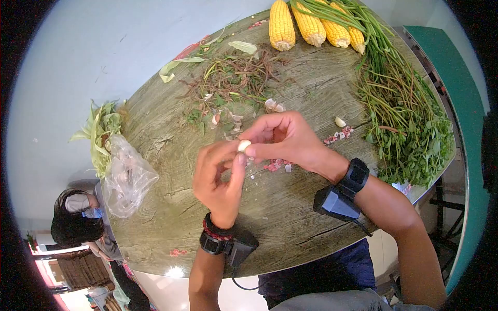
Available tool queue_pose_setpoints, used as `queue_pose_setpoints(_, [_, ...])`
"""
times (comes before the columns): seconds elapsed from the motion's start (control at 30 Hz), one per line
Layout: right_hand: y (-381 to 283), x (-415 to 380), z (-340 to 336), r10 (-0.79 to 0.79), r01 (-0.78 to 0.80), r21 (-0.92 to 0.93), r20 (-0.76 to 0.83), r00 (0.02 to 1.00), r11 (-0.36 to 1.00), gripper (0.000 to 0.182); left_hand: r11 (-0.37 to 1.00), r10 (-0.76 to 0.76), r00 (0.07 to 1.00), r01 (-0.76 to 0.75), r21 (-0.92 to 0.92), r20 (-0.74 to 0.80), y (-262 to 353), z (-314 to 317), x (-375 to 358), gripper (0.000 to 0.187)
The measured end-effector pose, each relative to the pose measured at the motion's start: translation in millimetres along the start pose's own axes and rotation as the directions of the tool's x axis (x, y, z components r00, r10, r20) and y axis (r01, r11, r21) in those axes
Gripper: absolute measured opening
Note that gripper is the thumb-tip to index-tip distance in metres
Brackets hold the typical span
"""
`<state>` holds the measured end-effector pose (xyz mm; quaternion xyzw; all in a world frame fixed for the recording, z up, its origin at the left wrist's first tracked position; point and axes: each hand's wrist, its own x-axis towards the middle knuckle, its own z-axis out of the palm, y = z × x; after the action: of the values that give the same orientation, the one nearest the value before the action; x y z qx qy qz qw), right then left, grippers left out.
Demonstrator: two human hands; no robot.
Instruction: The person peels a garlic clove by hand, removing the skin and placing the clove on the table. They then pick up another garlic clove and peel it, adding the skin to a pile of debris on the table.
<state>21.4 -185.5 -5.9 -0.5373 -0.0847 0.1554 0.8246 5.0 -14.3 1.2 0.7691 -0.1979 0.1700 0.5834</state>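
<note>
A small pale garlic clove (244,145) is pinched between my two hands above the middle of the wooden table. My left hand (220,173) holds it from the left between thumb and fingertips. From the right, my right hand (288,140) grips the same clove with thumb and index finger. Garlic skins (274,106) lie just beyond my hands, with another reddish-skinned piece (216,118) near them. A peeled clove (340,122) rests on the table to the right of my right hand.
Corn cobs (281,26) lie at the far edge, beside long green stems (410,114) along the right. Brown plant scraps (238,75) are spread behind my hands. A plastic bag (127,176) and husks (101,129) sit left. A person (78,217) is at the lower left.
</note>
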Motion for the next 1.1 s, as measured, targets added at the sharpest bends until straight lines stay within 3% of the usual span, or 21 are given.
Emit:
queue_pose_setpoints(0.27, [3, 1, -1, -0.070, 0.072, -0.076, 0.025, 0.997, 0.995, 0.020, 0.996, -0.038, 0.999, 0.039, -0.080, 0.011, -4, -2, -1, 0.020])
queue_pose_setpoints(0.47, [-7, -3, 2, 0.031, -0.030, -0.101, 0.013, 0.999, 0.994, 0.019, 0.995, -0.058, 0.998, 0.059, -0.080, 0.014, -6, -4, -3, 0.016])
queue_pose_setpoints(0.57, [-1, 0, 1, 0.007, -0.008, -0.055, -0.010, 1.000, 0.998, 0.018, 0.996, -0.068, 0.997, 0.069, -0.054, 0.023, -5, -5, -3, 0.016])
queue_pose_setpoints(0.67, [-1, -1, 3, -0.035, 0.034, 0.071, 0.005, 0.999, 0.997, 0.019, 0.995, -0.023, 0.999, 0.025, -0.098, 0.022, -4, -3, -2, 0.019])
queue_pose_setpoints(0.97, [0, -1, 2, -0.065, 0.065, -0.005, 0.000, 0.998, 0.998, 0.020, 0.997, 0.058, 0.998, -0.057, -0.044, 0.026, -7, -3, -1, 0.021])
queue_pose_setpoints(1.1, [-5, -3, 2, 0.002, -0.002, -0.023, -0.008, 1.000, 1.000, 0.020, 0.996, 0.042, 0.999, -0.041, -0.076, 0.010, -8, -4, -2, 0.018])
